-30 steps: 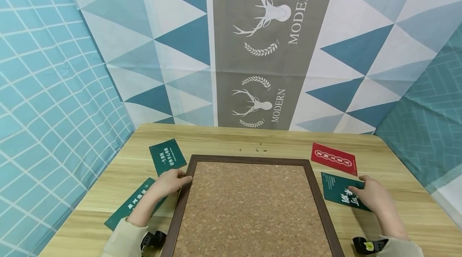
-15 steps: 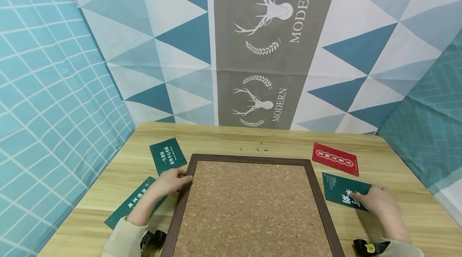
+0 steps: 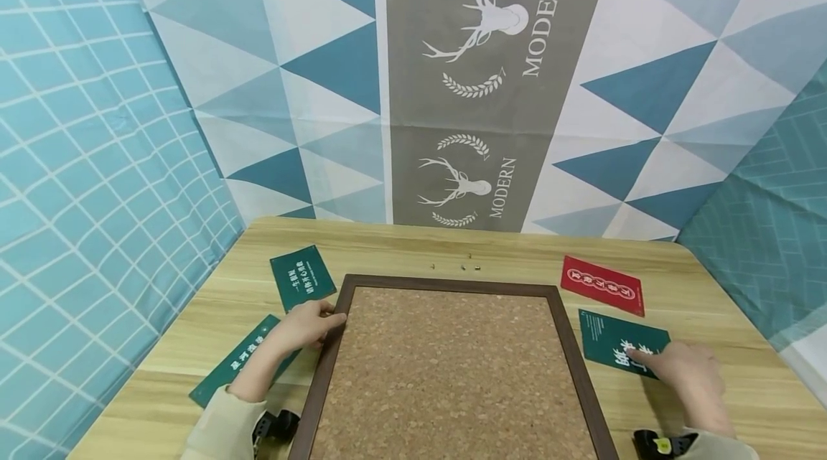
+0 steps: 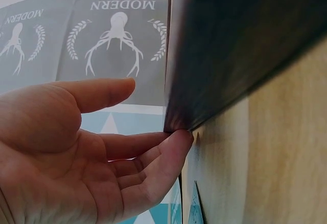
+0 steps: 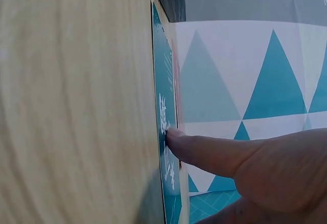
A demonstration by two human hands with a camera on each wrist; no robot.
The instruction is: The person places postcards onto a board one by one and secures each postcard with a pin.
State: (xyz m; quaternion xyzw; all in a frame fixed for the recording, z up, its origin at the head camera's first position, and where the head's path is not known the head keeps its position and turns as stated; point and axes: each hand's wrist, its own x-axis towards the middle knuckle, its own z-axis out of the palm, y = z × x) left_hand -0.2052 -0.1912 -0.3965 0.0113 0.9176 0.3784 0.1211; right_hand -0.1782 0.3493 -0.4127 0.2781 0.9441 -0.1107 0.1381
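In the head view a cork board [image 3: 439,374] with a dark brown wooden frame lies on the table. My left hand [image 3: 302,327] is at its left rail. The left wrist view shows the fingertips [image 4: 181,138] touching the rail's edge, with the thumb apart from them. On the right lies a green card [image 3: 604,338] with white characters. My right hand [image 3: 688,372] is at the card's right end, its straight thumb touching the printed face. The other right fingers are mostly hidden. In the right wrist view, the green card [image 5: 164,101] lies flat along the table.
A red card [image 3: 601,284] lies behind the right green card. Two more green cards lie left of the board, one farther back [image 3: 300,277] and one partly under the left forearm [image 3: 226,367]. Several tiny brass-coloured pieces [image 3: 477,268] lie behind the board.
My right hand has drawn back to the right across its green card, uncovering more of the card's right end. My left hand stays at the frame. The view shifts slightly.
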